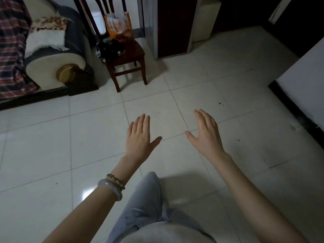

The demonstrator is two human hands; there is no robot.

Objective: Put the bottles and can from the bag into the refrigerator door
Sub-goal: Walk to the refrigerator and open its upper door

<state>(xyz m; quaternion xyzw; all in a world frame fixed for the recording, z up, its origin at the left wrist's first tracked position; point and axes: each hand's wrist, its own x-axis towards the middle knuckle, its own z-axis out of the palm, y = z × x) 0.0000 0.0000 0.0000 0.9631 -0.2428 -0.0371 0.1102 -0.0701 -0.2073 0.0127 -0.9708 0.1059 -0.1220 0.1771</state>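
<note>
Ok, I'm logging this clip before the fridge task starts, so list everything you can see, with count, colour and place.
Bag: one, orange and white, upright on the chair seat against the backrest.
Dark bundle: one, black, on the seat in front of the bag; contents cannot be told.
Chair: one, dark red-brown wood, top centre.
Sofa: one, cream and grey, top left, with a plaid blanket.
Floor: white tiles, throughout.
Bracelets: two, one pale and one beaded, on the left wrist.
Left hand: open, empty, over the floor.
Right hand: open, empty, over the floor.
</note>
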